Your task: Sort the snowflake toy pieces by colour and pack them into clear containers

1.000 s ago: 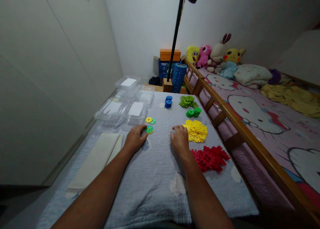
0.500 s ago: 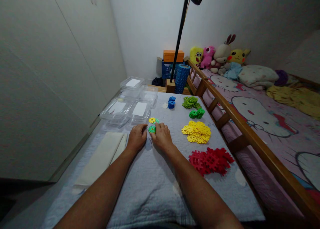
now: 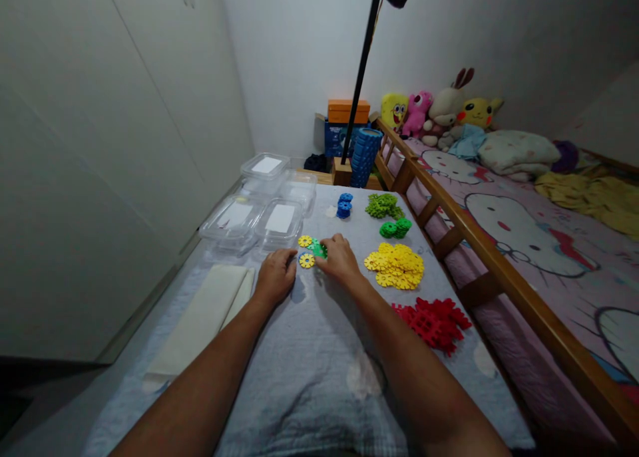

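One notched green disc (image 3: pixel 320 249) in right hand (image 3: pixel 340 261).

Cloth-covered table (image 3: pixel 309 384), clear boxes (image 3: pixel 280 219), folded cloth (image 3: pixel 202 324), yellow discs (image 3: pixel 398 266), red pieces (image 3: pixel 436 322)

Head-worn view, facing forward-down over table (image 3: pixel 314 357).

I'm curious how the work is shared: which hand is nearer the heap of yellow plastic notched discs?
Right. The right hand is left of the yellow heap, apart from it; the left hand is farther left.
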A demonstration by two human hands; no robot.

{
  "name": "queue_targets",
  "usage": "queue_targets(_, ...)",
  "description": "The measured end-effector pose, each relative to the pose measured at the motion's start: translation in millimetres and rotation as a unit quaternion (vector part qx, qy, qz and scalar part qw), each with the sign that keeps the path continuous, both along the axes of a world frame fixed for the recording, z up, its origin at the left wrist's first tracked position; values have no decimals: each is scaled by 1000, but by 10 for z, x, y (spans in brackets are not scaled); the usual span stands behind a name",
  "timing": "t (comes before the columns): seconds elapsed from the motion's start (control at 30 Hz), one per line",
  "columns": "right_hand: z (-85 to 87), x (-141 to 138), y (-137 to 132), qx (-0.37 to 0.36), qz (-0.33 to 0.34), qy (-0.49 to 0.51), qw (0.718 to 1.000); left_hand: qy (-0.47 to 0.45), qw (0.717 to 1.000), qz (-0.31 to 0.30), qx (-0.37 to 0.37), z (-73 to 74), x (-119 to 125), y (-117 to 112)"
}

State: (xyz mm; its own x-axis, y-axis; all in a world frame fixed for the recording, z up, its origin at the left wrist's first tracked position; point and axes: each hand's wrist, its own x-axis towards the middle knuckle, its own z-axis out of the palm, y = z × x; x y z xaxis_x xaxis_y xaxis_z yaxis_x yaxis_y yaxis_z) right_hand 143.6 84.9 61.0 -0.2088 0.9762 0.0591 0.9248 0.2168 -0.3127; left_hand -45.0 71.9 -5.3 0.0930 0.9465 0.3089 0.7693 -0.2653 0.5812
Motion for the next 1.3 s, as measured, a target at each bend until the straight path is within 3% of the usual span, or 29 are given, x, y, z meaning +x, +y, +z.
queue_targets(0.17,249,796,276,47,-44,-66,996,7,1000,-4,2,-13,-14,3)
queue_targets(0.3,322,1478,506,65,-110,-136,982,9,1000,-3,2,-6,-13,-3)
queue_targets(0.47,289,1885,739,34,-122,-191,973,13,1000,-6,1,15,-12,-9)
queue_targets(0.83,169,1898,909,-1,-121,-204,971,16,1000,-5,-3,41,-18,-25)
queue_targets(1.03,220,1862,868,7,-142,-200,970,13,1000,-9,-6,44,-15,-27)
queue_targets(1.17,317,1604,789,47,-116,-178,976,9,1000,-13,-4,34,-16,-21)
queue_targets(1.3,334,1117,694,29,-25,-152,988,5,1000,-13,-3,18,-17,-17)
